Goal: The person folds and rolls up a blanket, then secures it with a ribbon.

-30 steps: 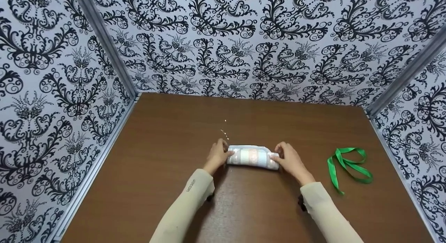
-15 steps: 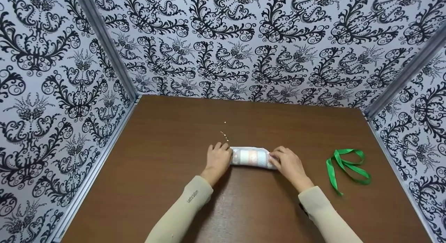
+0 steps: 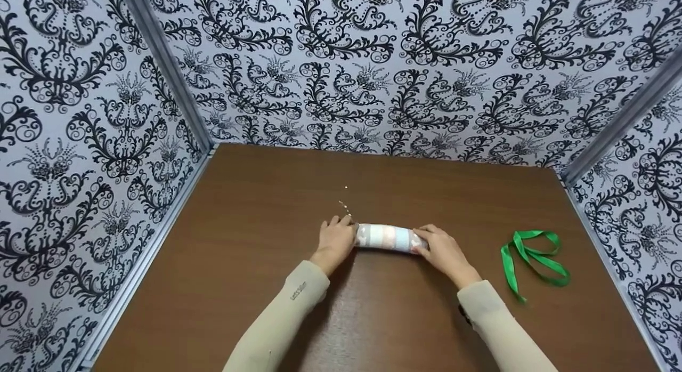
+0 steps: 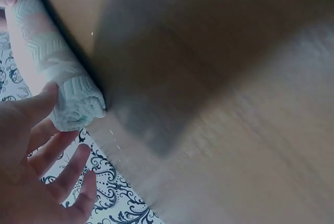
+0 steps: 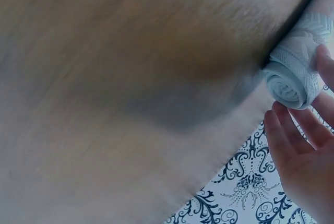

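Note:
A towel rolled into a cylinder [image 3: 389,237], banded in pale green, peach, blue and grey, lies crosswise on the brown table [image 3: 266,201]. My left hand [image 3: 334,241] holds its left end. In the left wrist view the thumb lies on the roll [image 4: 49,51], one finger passes behind it, and the other fingers spread off the end. My right hand [image 3: 442,252] grips the right end between thumb and fingers. The right wrist view shows the coiled spiral end of the roll [image 5: 287,85]. Its underside is hidden.
A loosely looped green ribbon [image 3: 535,257] lies on the table to the right. Several tiny white specks [image 3: 345,205] sit just beyond the left hand. Patterned walls [image 3: 341,84] enclose the back and both sides.
The roll has turned and looks slimmer, and the loose edge at its upper right no longer shows. My left hand has shifted slightly, with its thumb now hidden in the head view.

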### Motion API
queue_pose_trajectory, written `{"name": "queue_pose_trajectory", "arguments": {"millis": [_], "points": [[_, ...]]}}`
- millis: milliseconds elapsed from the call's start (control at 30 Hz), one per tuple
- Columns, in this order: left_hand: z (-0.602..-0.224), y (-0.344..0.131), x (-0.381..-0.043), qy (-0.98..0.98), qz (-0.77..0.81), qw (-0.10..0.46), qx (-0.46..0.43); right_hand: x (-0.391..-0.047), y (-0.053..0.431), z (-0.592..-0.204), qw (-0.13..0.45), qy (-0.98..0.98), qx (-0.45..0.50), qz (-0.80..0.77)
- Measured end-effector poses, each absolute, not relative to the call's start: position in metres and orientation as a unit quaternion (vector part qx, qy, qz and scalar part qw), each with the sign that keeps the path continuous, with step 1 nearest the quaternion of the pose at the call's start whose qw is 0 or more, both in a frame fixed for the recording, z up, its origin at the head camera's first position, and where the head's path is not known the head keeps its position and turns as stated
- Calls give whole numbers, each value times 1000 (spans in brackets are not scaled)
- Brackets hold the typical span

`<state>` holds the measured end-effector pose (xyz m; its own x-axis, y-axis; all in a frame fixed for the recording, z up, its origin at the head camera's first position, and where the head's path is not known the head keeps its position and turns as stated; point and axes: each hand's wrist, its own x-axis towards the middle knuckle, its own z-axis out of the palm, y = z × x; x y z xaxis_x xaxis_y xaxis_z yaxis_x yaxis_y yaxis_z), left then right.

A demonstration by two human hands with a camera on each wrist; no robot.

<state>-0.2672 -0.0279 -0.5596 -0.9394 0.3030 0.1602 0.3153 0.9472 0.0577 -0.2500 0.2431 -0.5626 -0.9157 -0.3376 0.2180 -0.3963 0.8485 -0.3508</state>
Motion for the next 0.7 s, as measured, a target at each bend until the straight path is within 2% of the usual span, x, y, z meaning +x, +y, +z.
{"name": "queue_pose_trajectory", "arguments": {"millis": [133,233,400,600,700], "points": [[-558,-26,-272,-985,-45,48,-162,-254,246,-561,46,-959,187,206],[-558,-26,-274,-983,-41,51,-171,-256,248,-560,28,-959,181,216],[-564,-29,-274,-980,-20,73,-185,-258,250,-560,3,-959,173,226],[-569,-27,-277,-972,-18,135,-190,-254,249,-560,-5,-958,155,241],[-572,-26,-279,-975,-38,125,-177,-248,243,-562,-9,-957,147,250]]}}
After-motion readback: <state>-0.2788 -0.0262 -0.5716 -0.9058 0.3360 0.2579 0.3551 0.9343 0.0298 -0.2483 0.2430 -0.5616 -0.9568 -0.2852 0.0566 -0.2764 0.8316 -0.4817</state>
